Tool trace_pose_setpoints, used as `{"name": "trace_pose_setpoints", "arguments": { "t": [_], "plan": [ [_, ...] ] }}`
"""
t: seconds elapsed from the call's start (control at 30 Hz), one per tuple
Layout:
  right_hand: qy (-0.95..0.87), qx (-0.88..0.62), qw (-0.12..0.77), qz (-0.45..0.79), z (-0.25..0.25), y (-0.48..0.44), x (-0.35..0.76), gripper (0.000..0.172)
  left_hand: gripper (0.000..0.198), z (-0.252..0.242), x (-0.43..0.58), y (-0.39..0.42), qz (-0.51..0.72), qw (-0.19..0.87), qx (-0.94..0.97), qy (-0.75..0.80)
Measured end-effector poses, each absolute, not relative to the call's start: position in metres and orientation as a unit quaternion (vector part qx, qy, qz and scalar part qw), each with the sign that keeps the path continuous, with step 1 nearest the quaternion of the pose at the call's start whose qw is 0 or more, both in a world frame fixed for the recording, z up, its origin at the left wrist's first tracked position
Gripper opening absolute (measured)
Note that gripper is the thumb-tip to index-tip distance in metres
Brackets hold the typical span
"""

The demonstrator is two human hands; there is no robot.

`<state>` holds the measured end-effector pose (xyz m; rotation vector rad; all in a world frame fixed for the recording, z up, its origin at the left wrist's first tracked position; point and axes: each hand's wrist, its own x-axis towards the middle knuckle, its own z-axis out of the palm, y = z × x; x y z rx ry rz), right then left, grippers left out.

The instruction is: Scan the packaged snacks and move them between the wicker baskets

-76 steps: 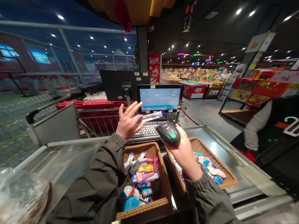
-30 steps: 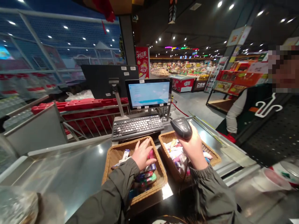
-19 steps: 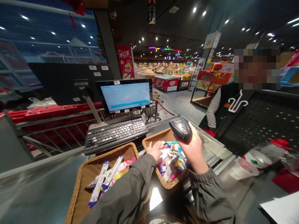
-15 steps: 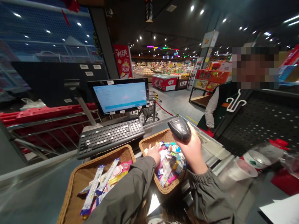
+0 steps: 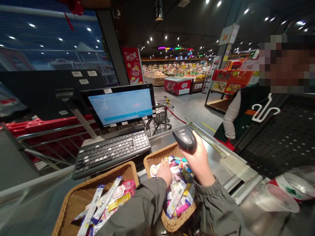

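Note:
My right hand (image 5: 200,160) is wrapped round a black handheld barcode scanner (image 5: 185,139), lifted over the far end of the right wicker basket (image 5: 172,225). My left hand (image 5: 164,172) reaches into that same basket, its fingers curled down among small wrapped snacks (image 5: 177,193). The fingertips are closed at a small packet, too hidden to name. A round pale packet (image 5: 154,170) lies just left of the fingers. Beneath my left sleeve, a second wicker basket (image 5: 64,209) holds long stick packets (image 5: 92,208) and pink and yellow wrapped pieces.
A keyboard (image 5: 113,151) and a lit monitor (image 5: 121,106) stand beyond the baskets. At the right are a clear plastic tub (image 5: 277,198), a white hanger (image 5: 264,109) and a black perforated panel (image 5: 285,137). Across the counter a person's sleeve (image 5: 231,114) shows.
My left fingers, more spread before, are now curled among the snacks. The scanner stays in my right hand. The view has shifted, and the person across the counter appears further right.

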<state>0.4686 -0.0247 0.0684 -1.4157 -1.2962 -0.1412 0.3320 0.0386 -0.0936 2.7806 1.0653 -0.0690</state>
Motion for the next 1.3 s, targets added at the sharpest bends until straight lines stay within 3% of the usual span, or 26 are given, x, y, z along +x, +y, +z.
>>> {"name": "trace_pose_setpoints", "arguments": {
  "t": [0.3,0.43,0.57,0.8,0.93,1.3],
  "plan": [
    [-0.555,-0.603,0.573,-0.026,0.065,-0.009,0.477,0.054,0.029,-0.068,0.326,0.048,-0.049,0.057,0.923,0.377],
    [-0.549,-0.608,0.573,-0.032,0.067,-0.010,0.480,0.056,0.029,-0.034,0.317,0.057,0.047,0.041,0.930,0.362],
    [-0.543,-0.607,0.580,-0.024,0.070,-0.014,0.478,0.057,0.013,0.020,0.297,0.066,0.132,-0.025,0.931,0.339],
    [-0.560,-0.589,0.580,-0.053,0.072,-0.018,0.462,0.055,0.011,0.098,0.253,0.065,0.222,-0.131,0.904,0.340],
    [-0.591,-0.574,0.564,-0.054,0.079,-0.024,0.449,0.047,0.015,0.118,0.220,0.067,0.256,-0.145,0.889,0.352],
    [-0.669,-0.502,0.544,-0.070,0.103,-0.028,0.394,0.047,0.015,0.165,0.136,0.064,0.291,-0.232,0.825,0.425]
  ]
}}
